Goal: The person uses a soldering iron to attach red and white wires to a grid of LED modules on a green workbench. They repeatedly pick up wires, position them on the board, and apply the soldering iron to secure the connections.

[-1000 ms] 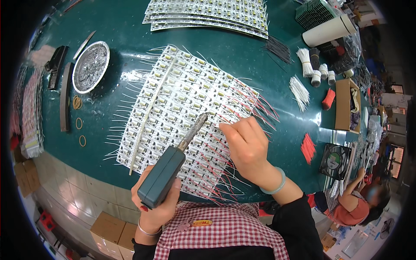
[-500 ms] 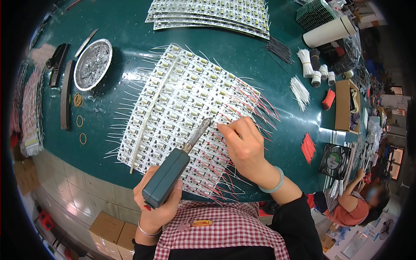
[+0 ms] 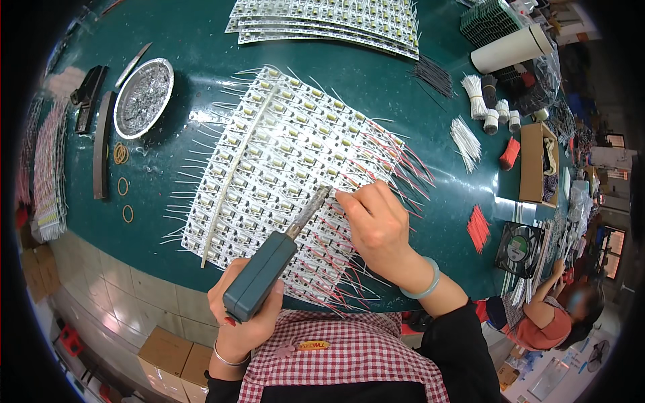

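A large white panel of small circuit boards lies on the dark green table, with white wires sticking out on its left and red wires on its right. My left hand grips the teal handle of a soldering iron, whose metal tip rests on the panel near its lower right. My right hand is pinched on a thin wire right beside the iron's tip, over the rows with red wires.
A round foil dish of solder scraps stands at the left, rubber bands below it. More board panels lie at the far edge. Wire bundles, a cardboard box and a fan sit right. Another person sits lower right.
Both hands have shifted slightly to the right along the panel; the iron's tip and the pinched wire now sit one spot further over.
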Demonstrator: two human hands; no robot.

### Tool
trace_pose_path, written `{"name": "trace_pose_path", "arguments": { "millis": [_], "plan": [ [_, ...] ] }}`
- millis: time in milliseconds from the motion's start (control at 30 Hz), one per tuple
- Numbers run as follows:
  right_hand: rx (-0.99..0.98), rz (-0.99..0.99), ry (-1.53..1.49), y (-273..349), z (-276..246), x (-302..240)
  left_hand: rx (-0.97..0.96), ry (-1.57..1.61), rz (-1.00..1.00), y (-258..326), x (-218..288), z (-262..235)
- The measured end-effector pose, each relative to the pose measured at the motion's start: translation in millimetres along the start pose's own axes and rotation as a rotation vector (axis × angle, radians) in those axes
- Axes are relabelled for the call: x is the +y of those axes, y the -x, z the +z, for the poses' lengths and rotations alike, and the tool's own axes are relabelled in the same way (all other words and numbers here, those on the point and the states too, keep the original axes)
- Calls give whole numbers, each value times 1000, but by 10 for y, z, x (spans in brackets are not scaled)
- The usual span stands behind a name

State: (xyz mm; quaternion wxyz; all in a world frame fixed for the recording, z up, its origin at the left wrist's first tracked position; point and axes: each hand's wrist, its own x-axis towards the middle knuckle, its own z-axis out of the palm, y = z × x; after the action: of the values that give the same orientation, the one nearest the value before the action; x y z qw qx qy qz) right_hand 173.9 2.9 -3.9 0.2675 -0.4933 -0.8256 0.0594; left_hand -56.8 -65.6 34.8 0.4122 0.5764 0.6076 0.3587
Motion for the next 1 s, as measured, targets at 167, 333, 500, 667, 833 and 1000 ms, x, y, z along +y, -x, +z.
{"name": "trace_pose_path", "arguments": {
  "millis": [167,333,500,667,833,1000],
  "plan": [
    [-6,3,1,-7,-14,-9,12,17,-9,1,7,-1],
    [-9,-2,-5,-1,-3,6,4,-21,16,-7,10,-5],
    [-7,-4,3,-3,-6,4,13,-8,18,-4,2,3],
    [3,9,7,-7,-4,1,24,7,1,1,8,13],
    [19,22,13,-7,-3,-8,38,42,-25,7,14,11],
    [16,22,26,-5,0,2,23,50,-32,4,-7,5]
  ]
}}
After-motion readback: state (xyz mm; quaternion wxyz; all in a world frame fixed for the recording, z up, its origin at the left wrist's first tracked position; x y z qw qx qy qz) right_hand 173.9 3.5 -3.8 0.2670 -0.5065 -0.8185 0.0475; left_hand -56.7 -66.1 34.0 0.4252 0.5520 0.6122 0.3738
